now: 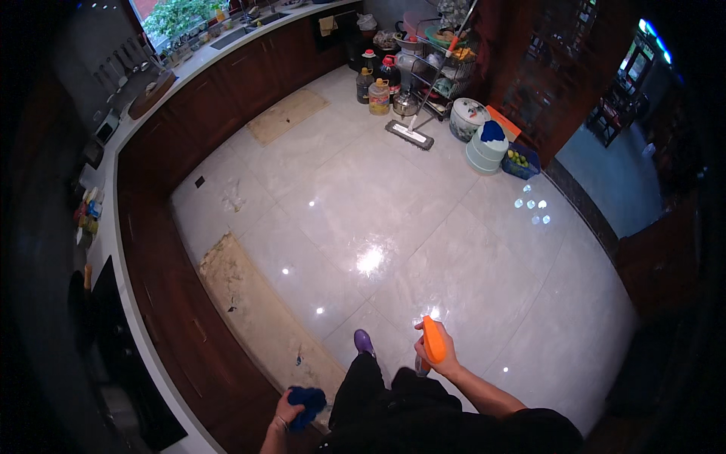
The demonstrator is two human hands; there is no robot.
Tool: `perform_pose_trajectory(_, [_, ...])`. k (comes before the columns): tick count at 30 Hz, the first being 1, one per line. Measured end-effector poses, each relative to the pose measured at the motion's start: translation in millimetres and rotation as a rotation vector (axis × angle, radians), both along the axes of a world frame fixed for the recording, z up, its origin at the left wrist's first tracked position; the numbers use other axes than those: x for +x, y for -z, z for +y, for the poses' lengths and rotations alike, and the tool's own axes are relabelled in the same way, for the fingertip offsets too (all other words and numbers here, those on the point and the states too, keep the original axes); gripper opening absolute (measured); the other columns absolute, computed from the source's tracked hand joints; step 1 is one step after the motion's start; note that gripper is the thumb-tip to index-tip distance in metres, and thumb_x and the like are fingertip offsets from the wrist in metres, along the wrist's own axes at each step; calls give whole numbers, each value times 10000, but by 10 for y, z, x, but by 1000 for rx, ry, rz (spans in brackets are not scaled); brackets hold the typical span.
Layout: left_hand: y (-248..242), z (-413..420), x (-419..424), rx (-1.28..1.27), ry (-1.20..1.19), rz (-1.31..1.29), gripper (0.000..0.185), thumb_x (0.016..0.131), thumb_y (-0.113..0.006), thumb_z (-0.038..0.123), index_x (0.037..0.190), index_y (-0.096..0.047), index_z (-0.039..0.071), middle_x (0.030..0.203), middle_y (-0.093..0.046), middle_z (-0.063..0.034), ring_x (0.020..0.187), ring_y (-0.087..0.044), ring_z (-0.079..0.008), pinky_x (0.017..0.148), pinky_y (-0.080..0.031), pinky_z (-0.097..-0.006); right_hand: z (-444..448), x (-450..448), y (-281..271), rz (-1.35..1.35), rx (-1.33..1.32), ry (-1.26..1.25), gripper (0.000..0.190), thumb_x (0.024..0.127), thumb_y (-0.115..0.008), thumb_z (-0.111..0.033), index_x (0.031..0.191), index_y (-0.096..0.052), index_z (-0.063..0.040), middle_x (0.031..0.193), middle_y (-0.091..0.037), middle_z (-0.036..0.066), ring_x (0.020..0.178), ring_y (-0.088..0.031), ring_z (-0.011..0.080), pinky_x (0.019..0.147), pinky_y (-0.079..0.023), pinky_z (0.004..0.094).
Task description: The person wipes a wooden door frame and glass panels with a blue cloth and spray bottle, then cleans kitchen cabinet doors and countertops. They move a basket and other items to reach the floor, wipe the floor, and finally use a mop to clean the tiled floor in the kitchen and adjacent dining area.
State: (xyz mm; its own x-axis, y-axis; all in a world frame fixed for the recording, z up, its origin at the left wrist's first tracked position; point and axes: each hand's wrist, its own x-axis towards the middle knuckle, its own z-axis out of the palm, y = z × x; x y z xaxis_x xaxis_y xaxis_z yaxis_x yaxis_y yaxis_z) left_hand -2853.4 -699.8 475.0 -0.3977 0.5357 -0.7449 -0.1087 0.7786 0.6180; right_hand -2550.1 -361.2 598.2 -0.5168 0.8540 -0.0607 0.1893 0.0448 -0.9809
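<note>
My right hand is wrapped round the neck of a spray bottle with an orange trigger head; most of the bottle's body is hidden behind my hand and arm. At the lower left, my left hand grips a bunched dark blue cloth close to the brown cabinet fronts. Beneath both hands lies a glossy pale tiled floor. One purple shoe shows ahead of my dark trousers.
A stained beige mat runs along the left cabinets, with a second mat further off. A flat mop leans against a wire rack. Oil bottles, a pale green bucket and a blue fruit basket stand nearby.
</note>
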Motion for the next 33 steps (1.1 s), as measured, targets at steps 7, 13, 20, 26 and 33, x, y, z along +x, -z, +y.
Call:
perform_pose_trajectory(7, [-438, 2765, -1046, 244, 334, -98, 747, 655, -736, 89, 1281, -335, 22, 1120, -528, -106, 1001, -516, -181, 867, -440, -318, 1133, -686, -241, 31, 70, 244, 408, 721, -641, -28, 1092, -472, -33, 782, -547, 16, 649, -531, 78, 619, -441, 215])
perform_pose_trajectory(13, [-527, 4673, -1531, 253, 273, -329, 698, 660, -742, 91, 1256, -382, 39, 1100, -537, -73, 1002, -513, -172, 884, -423, -303, 2476, -1077, -281, 84, 50, 276, 419, 729, -615, 4, 1111, -443, -4, 1009, -555, 70, 673, -516, 64, 629, -445, 215])
perform_pose_trajectory(20, [-736, 5879, -2182, 290, -16, -418, 651, 666, -732, 30, 1224, -397, 60, 1075, -536, -84, 972, -531, -193, 849, -456, -347, 4710, -1887, -401, 84, 87, 95, 442, 735, -612, -1, 1139, -433, -9, 1041, -553, 80, 695, -511, 69, 661, -439, 221])
perform_pose_trajectory(26, [-765, 6579, -2898, 303, -319, -337, 609, 689, -749, 96, 1197, -415, 52, 1020, -562, -84, 953, -545, -196, 829, -471, -361, 6406, -2936, -292, 133, 165, -6, 440, 716, -635, -4, 1122, -465, -26, 929, -582, 39, 637, -530, 83, 628, -445, 227])
perform_pose_trajectory(33, [-831, 8492, -4321, 168, -263, -183, 608, 698, -755, 183, 1186, -434, 12, 1037, -562, -96, 944, -548, -186, 825, -469, -337, 7793, -4253, -281, 176, 72, 112, 431, 722, -616, 22, 1117, -447, -15, 1004, -561, 57, 681, -522, 76, 657, -443, 223])
